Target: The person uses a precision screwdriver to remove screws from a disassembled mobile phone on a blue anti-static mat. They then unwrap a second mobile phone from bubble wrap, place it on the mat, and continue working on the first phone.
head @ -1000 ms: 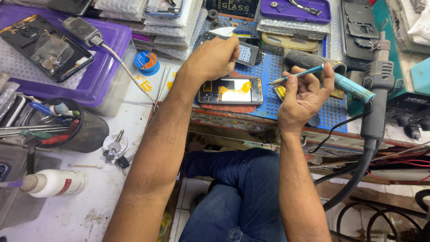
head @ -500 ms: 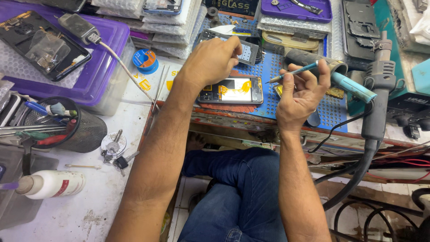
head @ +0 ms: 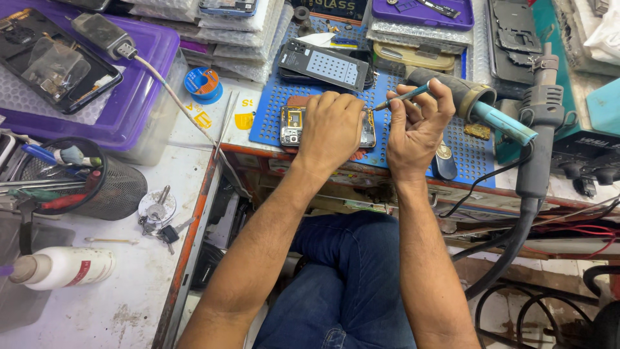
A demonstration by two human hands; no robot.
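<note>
An opened phone (head: 292,125) lies on a blue perforated work mat (head: 271,113), its insides showing. My left hand (head: 332,129) presses down flat on the phone and covers most of it. My right hand (head: 416,126) grips a thin teal-handled tool (head: 403,97) like a pen, its tip pointing left just above the phone's right end. A black phone back panel (head: 326,64) rests on the mat behind my left hand.
A hot-air gun (head: 539,123) with a thick black hose stands at the right, beside a teal-handled soldering iron (head: 491,113). A purple bin lid (head: 139,97) carries a dismantled phone at far left. A mesh tool cup (head: 110,187), keys (head: 161,223) and a white bottle (head: 64,268) occupy the left bench.
My left hand has slid down onto the phone, covering it. My right hand has shifted left, bringing the tool tip close to the phone's right end.
</note>
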